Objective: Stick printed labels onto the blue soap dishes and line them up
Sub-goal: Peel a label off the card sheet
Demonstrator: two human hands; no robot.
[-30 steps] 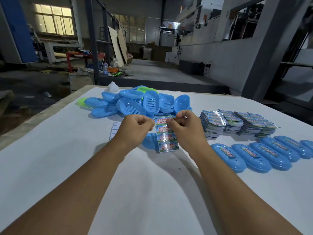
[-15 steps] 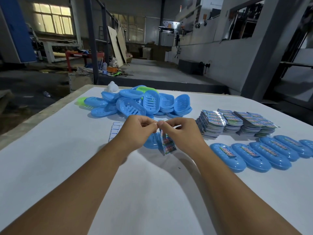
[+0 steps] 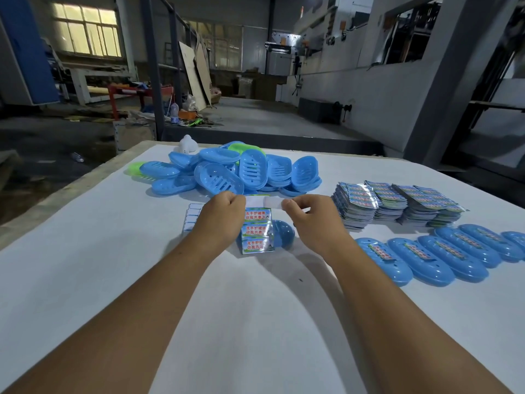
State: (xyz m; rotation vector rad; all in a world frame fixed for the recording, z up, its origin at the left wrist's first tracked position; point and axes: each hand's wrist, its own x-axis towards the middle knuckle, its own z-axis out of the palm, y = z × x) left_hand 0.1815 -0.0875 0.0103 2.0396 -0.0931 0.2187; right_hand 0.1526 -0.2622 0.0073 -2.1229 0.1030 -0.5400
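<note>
Above the worktop (image 3: 255, 322), the left hand (image 3: 221, 220) pinches the thin, floppy label sheet (image 3: 257, 233) while the right hand (image 3: 309, 220) peels, probably, one label (image 3: 267, 201) by its edge.

near table (image 3: 255, 322) bare, dish pile (image 3: 227, 172) behind

Over the white tabletop (image 3: 255, 322), the left hand (image 3: 220, 220) grips a label strip (image 3: 257, 233) while the right hand (image 3: 311, 220) pinches a label (image 3: 268, 201) peeled from its top. A blue dish (image 3: 281, 237) lies behind the strip. Labelled dishes (image 3: 443, 258) line the right, near label stacks (image 3: 395, 206); a dish pile (image 3: 235, 173) sits beyond.
</note>
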